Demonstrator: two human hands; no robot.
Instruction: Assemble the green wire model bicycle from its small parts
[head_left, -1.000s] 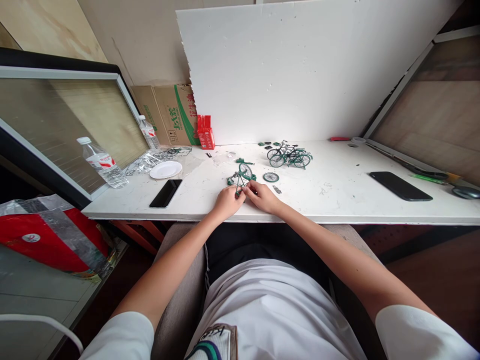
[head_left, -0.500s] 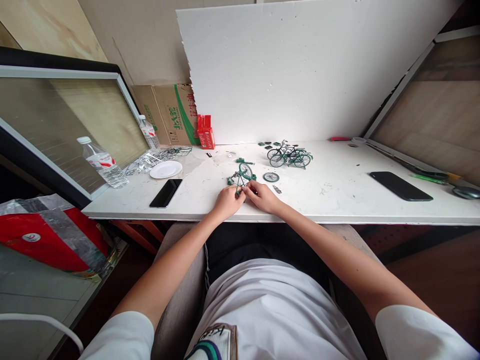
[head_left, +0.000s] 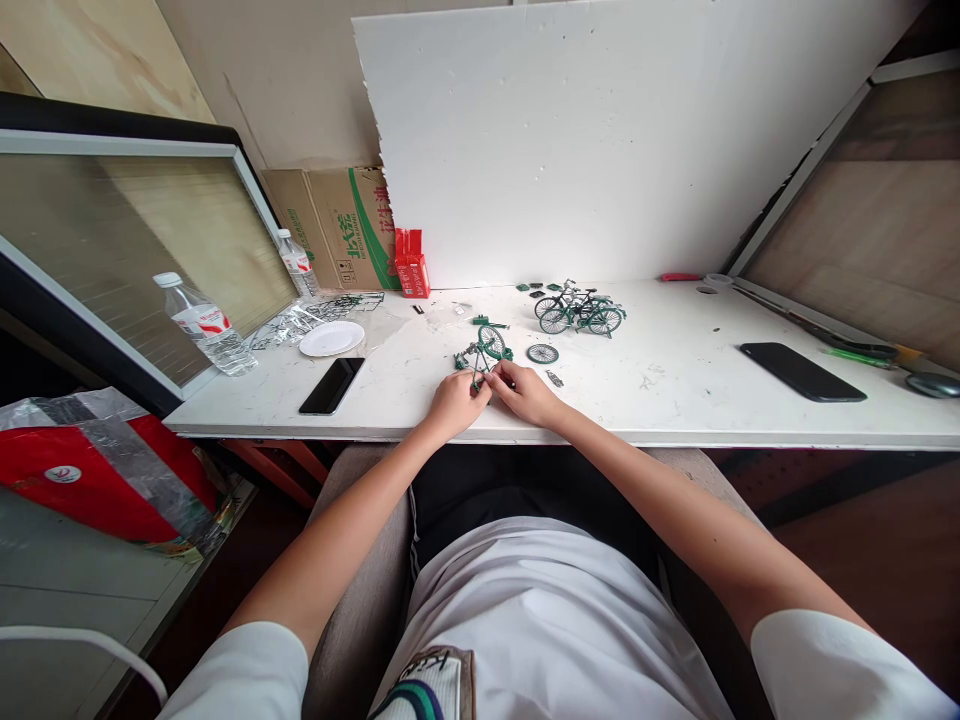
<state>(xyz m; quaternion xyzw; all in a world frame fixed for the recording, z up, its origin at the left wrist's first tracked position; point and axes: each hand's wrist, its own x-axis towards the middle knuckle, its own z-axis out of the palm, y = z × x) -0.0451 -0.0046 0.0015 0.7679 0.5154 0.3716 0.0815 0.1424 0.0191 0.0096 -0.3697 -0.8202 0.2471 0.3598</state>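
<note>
Near the table's front edge, my left hand (head_left: 457,402) and my right hand (head_left: 527,395) are close together, fingers closed on a small green model bicycle (head_left: 492,343). One spoked wheel of it points away from me; its near end is hidden by my fingers. Just right of my right hand lie a loose green-rimmed wheel (head_left: 542,354) and a small grey part (head_left: 554,379). A flat green piece (head_left: 490,322) rests beyond the bicycle. Farther back stand assembled model bicycles (head_left: 579,310), green and black, with several small dark green pieces (head_left: 536,291) behind them.
On the left are a phone (head_left: 332,386), a white plate (head_left: 331,338), part frames (head_left: 315,313), water bottles (head_left: 206,325) and a red box (head_left: 411,264). To the right lie a black phone (head_left: 802,372), a green pen (head_left: 859,358) and a computer mouse (head_left: 934,384). A white board (head_left: 600,140) stands behind.
</note>
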